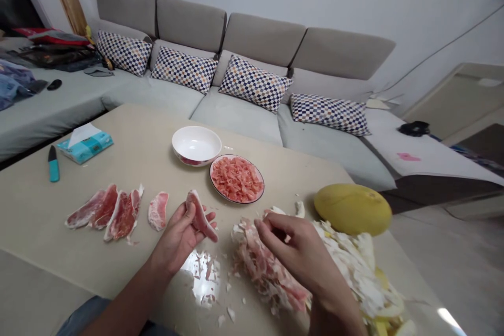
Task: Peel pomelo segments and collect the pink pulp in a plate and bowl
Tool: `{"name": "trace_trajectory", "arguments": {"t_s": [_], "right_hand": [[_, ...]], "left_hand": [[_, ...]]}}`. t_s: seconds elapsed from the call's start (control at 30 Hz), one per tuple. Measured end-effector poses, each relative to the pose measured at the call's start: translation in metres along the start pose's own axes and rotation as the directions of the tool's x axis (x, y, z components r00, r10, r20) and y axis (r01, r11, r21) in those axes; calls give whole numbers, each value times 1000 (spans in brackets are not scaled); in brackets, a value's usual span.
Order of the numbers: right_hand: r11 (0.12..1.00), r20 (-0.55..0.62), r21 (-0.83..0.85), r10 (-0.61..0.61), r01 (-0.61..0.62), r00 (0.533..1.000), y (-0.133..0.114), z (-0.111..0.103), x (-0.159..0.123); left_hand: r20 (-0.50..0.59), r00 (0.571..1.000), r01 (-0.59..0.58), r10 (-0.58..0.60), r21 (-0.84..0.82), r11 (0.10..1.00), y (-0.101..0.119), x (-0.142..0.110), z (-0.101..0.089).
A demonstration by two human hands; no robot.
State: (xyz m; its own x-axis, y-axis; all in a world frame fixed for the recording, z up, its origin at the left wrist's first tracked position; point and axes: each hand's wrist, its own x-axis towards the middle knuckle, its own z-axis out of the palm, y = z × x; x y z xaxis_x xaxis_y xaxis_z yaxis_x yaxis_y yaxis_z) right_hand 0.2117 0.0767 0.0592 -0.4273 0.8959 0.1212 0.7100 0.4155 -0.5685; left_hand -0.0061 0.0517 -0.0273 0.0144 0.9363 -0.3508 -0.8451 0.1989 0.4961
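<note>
My left hand (175,239) grips a peeled pomelo segment (200,214) between thumb and fingers, its pinkish side facing up. Over a heap of pink and white membrane scraps (258,265) hovers my right hand (295,244), fingers curled and thumb pressed to the index finger; anything in that pinch is hidden. A small single segment (158,211) lies left of my left hand, with several larger red segments (124,212) farther left. Beyond my hands, a dark-rimmed plate (241,202) is piled with pink pomelo pulp (236,178).
A white bowl (197,142) touches the plate's back left. A whole yellow pomelo (350,209) sits right, behind white and yellow rind pieces (366,268). At the left are a teal-handled knife (53,168) and a tissue pack (88,146). A sofa (236,110) borders the table's far side.
</note>
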Motion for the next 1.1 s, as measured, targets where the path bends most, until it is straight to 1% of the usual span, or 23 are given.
{"name": "trace_trajectory", "arguments": {"t_s": [0.03,0.1,0.13,0.2,0.27,0.37,0.43,0.5,0.57,0.63,0.7,0.77,0.83,0.9,1.0,1.1], "right_hand": [[995,53,-104,-5,10,999,7,-3,-2],[968,169,-251,29,14,985,18,-7,-6],[953,197,-302,63,0,978,22,-7,-6],[930,185,-366,120,-44,975,24,-6,-6],[928,136,-369,116,-58,984,18,-3,-3],[959,89,-284,39,-12,995,6,1,2],[972,111,-236,25,2,994,4,3,2],[976,163,-218,35,1,986,7,5,2],[977,215,-212,37,9,976,9,7,2],[981,228,-194,31,14,973,6,9,3],[994,187,-106,3,17,982,-3,14,5],[999,79,35,-30,28,996,-12,22,9],[986,-39,159,-41,47,998,-19,32,11],[973,-116,223,-34,60,993,-22,42,12],[965,-137,253,-40,74,990,-24,52,12],[965,-139,257,-17,53,990,-23,56,13]], "left_hand": [[0,1000,9,-9,11,1000,-1,-1,1],[0,1000,17,-17,34,999,-3,-3,3],[0,1000,15,-15,46,999,-4,-4,3],[13,1000,5,-6,66,998,-5,-4,3],[38,999,3,-6,69,998,-5,-4,2],[74,996,48,-51,44,998,-6,-4,2],[83,993,85,-88,41,996,-6,-5,3],[89,991,99,-104,59,993,-6,-7,4],[98,990,89,-98,85,992,-6,-8,5],[121,989,67,-81,115,991,-7,-9,7],[155,986,31,-55,157,987,-8,-11,7],[185,983,-28,-13,219,975,-11,-13,8],[203,979,-82,25,278,957,-13,-13,9],[201,978,-109,48,308,945,-14,-13,9],[162,983,-135,86,320,938,-15,-11,8],[152,976,-201,157,345,917,-15,-9,6]]}}
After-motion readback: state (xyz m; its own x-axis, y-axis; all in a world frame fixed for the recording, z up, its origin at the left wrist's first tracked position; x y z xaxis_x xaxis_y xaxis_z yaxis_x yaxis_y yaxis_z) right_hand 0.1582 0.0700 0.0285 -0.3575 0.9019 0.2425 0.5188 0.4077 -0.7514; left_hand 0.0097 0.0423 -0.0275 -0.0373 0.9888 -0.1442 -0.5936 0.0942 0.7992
